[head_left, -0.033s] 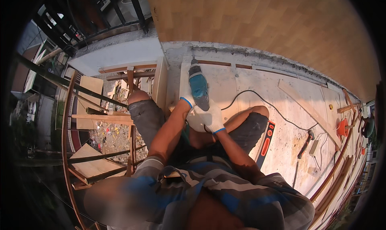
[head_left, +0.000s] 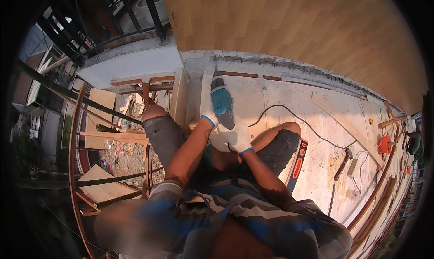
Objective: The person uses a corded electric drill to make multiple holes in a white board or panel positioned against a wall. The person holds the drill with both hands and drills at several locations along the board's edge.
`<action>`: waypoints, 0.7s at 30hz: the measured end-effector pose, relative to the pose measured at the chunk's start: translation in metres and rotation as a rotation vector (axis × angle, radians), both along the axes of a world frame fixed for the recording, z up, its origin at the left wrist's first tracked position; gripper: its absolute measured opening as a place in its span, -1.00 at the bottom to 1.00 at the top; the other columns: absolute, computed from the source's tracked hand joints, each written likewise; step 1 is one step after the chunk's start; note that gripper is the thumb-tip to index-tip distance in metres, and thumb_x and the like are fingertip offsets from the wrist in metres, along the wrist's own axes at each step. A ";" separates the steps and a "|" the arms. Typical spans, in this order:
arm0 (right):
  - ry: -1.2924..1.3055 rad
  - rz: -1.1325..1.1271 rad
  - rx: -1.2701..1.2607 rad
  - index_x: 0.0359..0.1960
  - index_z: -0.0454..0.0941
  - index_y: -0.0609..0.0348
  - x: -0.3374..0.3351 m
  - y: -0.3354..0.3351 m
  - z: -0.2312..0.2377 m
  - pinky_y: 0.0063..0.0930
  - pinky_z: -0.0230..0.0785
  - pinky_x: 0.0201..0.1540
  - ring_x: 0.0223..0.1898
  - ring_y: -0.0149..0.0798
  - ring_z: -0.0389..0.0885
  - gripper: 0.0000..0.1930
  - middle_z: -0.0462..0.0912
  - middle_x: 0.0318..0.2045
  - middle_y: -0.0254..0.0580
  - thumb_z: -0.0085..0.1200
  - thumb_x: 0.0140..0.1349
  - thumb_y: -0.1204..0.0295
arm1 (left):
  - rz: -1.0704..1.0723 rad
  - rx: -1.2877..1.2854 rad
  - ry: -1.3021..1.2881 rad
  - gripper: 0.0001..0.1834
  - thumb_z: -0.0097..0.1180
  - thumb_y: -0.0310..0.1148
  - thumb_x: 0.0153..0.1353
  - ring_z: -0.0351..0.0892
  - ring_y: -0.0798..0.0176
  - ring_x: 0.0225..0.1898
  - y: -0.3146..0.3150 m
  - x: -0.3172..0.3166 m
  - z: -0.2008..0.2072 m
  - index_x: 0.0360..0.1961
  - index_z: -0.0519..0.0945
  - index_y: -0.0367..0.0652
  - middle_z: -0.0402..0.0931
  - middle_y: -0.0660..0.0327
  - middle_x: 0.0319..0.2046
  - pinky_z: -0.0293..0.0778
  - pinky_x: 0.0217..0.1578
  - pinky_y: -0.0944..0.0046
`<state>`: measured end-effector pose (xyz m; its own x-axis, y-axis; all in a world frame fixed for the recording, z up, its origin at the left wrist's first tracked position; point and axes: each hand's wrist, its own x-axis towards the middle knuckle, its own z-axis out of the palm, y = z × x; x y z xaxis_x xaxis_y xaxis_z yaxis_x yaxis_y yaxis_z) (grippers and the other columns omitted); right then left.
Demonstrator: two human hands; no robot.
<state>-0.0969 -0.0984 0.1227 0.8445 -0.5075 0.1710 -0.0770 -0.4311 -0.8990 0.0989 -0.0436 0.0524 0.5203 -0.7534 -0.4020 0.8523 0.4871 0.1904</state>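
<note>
Drilling's in hand, I judge. Right hand [head_left: 240,134] closed round the drill [head_left: 222,100] at its back end; left hand [head_left: 210,117] against its side, fingers hidden, closure uncertain. Drill lies at twelve, bit [head_left: 215,65] near the rough concrete edge [head_left: 280,63]. Calls for straight, steady pressure. Open gap over rubble [head_left: 129,161] at eight; cord [head_left: 275,105] at two, level [head_left: 300,156] at four.

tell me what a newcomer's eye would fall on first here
Probably the blue drill near the middle, held in the gloved left hand and right hand. Next might come the red-and-black level lying to the right of them, then the littered ground seen below on the left.
</note>
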 end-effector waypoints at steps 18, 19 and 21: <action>0.111 0.003 0.125 0.21 0.72 0.23 -0.049 -0.056 0.007 -0.14 0.69 0.08 0.01 0.12 0.89 -0.47 0.86 -0.06 0.18 0.51 0.25 0.26 | -0.068 -0.011 -0.079 0.14 -0.07 0.76 0.32 0.77 -0.07 0.11 -0.039 -0.071 0.045 0.32 0.60 -0.18 0.72 -0.05 0.11 0.79 0.13 -0.10; 0.110 0.008 0.104 0.21 0.71 0.23 -0.048 -0.059 0.008 -0.13 0.69 0.07 0.00 0.13 0.89 -0.47 0.86 -0.07 0.18 0.51 0.25 0.26 | -0.080 -0.013 -0.097 0.16 -0.07 0.78 0.30 0.77 -0.06 0.12 -0.039 -0.072 0.045 0.32 0.60 -0.17 0.72 -0.04 0.12 0.79 0.14 -0.10; 0.106 0.030 0.083 0.21 0.71 0.23 -0.046 -0.063 0.008 -0.13 0.70 0.07 -0.01 0.15 0.89 -0.46 0.86 -0.08 0.19 0.52 0.25 0.26 | -0.091 0.000 -0.122 0.18 -0.09 0.80 0.28 0.77 -0.06 0.13 -0.039 -0.069 0.039 0.33 0.60 -0.16 0.72 -0.02 0.11 0.77 0.16 -0.11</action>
<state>-0.1427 -0.1611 0.1310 0.8706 -0.4905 0.0384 -0.1615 -0.3587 -0.9194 0.0304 -0.0830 0.0911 0.4950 -0.7994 -0.3404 0.8635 0.4091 0.2950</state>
